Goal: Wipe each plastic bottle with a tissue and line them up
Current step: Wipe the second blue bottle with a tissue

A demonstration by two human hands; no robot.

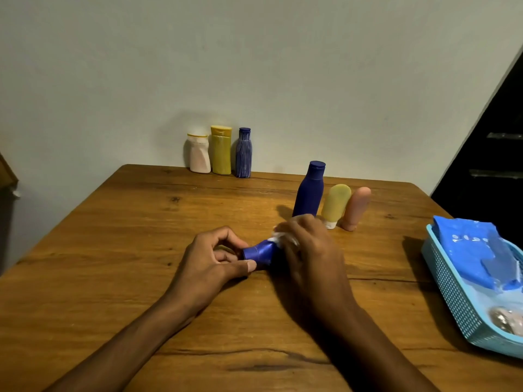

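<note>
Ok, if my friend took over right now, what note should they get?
Left hand holds the cap end of the blue bottle, lying just above the table. Right hand wipes it with a white tissue.
Done, it seems: three bottles lined up by the wall.
Left: finish this one, line it up, then the dark blue bottle, yellow tube and pink tube.

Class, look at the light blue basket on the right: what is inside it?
The basket holds a blue plastic packet and something shiny near its front; what lies beneath the packet is hidden.
</note>
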